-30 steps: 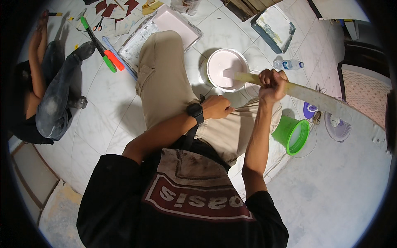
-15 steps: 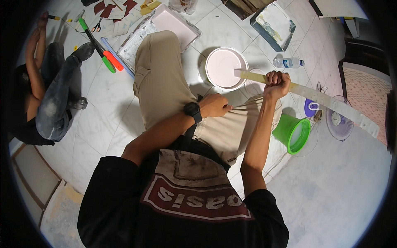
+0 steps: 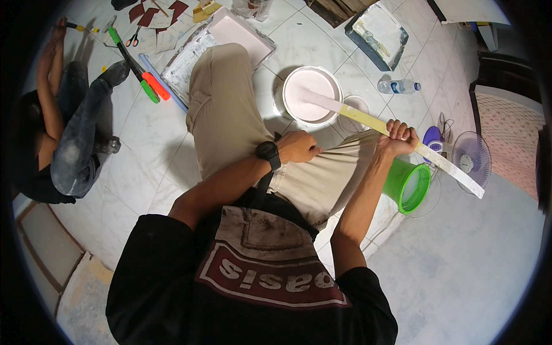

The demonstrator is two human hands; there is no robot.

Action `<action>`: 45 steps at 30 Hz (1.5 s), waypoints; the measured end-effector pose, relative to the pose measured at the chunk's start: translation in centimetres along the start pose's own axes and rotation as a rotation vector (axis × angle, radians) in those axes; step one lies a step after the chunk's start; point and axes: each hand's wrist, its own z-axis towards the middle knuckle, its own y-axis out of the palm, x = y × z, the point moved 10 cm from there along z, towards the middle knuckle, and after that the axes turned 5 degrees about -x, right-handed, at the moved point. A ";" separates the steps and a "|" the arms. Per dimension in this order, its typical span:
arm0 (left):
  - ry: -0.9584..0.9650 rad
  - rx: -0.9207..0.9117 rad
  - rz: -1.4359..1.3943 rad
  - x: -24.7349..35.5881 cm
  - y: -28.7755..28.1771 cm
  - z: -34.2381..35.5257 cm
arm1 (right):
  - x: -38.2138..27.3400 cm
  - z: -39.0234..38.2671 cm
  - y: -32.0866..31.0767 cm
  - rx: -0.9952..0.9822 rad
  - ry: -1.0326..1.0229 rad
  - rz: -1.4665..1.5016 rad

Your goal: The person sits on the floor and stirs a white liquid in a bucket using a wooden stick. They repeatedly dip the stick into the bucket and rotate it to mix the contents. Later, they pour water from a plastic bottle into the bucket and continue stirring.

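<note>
My right hand [image 3: 401, 138] is wrapped round a long flat stirring stick [image 3: 368, 119], pale at both ends and yellowish in the middle. Its far end, coated in paint, reaches into the pale pink paint [image 3: 313, 109] in a round white bucket [image 3: 286, 106]. The other end of the stick extends down to the right, past the fan. Resting on my beige trouser leg, my left hand [image 3: 297, 146] has curled fingers and shows nothing in them; its palm side is hidden. A black watch [image 3: 268, 153] is on that wrist.
Beside the bucket stand a small container [image 3: 355, 109], a water bottle [image 3: 399, 87], a green bucket [image 3: 415, 190] and a fan [image 3: 471, 161]. Paint trays [image 3: 270, 49] [image 3: 402, 49] lie farther off. At left, another person [image 3: 75, 149] sits near scissors [image 3: 133, 38] and long-handled tools [image 3: 150, 91].
My right hand has moved right and slightly down. The stick has tilted more steeply, and its coated end now lies across the bucket's opening. My left hand has stayed put.
</note>
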 end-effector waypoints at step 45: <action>-0.074 -0.099 0.051 -1.1 0.6 0.4 | -16.7 -5.4 20.4 -0.532 -0.219 -0.232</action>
